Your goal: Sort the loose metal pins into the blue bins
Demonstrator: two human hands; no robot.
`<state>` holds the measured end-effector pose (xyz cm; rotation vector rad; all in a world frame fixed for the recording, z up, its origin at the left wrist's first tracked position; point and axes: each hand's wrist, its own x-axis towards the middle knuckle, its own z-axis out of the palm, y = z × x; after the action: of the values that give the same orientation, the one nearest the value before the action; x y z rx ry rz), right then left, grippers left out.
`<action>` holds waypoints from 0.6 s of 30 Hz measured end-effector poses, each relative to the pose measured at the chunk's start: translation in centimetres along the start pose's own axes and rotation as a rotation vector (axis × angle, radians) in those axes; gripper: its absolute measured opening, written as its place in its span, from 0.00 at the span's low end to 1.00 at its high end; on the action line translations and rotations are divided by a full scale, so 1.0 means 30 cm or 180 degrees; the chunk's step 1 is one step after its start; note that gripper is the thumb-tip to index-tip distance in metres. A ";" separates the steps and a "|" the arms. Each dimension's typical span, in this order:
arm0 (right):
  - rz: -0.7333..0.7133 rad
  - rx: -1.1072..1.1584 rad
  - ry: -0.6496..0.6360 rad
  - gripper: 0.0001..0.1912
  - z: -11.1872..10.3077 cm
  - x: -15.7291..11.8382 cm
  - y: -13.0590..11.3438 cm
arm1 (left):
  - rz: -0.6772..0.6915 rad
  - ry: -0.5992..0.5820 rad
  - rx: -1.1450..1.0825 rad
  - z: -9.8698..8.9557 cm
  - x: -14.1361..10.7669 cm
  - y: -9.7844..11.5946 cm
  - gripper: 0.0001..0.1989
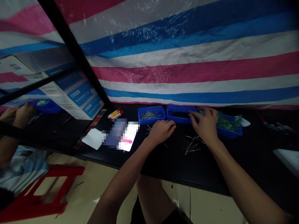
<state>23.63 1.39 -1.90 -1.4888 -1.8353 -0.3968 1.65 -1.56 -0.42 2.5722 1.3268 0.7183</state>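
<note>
On the black worktop (163,165), left hand (161,130) spread flat beside loose steel pins (192,143), right hand (204,124) curled at a blue plastic tray (179,107), grip unclear, all seemingly set within reach

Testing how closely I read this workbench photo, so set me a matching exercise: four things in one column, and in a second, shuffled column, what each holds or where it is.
Things:
1. Leftmost blue tray
2. Rightmost blue tray
3. Person's right hand
4. Loose metal pins

Places and contents:
A. Holds green parts
B. Scattered on the black bench top
C. Holds a pile of metal pins
D. Over the right end of the middle blue tray

Right pairs: 1-C, 2-A, 3-D, 4-B
</note>
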 end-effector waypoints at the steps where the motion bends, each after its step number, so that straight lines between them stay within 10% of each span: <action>1: 0.0048 -0.0021 0.0020 0.17 -0.001 0.004 0.006 | -0.0012 0.0002 -0.0004 -0.002 0.000 0.000 0.11; 18: -0.0827 -0.0295 -0.0949 0.21 -0.002 0.031 0.049 | -0.0008 -0.0021 0.0048 -0.013 0.000 -0.004 0.12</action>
<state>24.95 2.45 -1.50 -1.4343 -2.2871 -0.4049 1.38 -1.52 -0.12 2.5818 1.3384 0.7013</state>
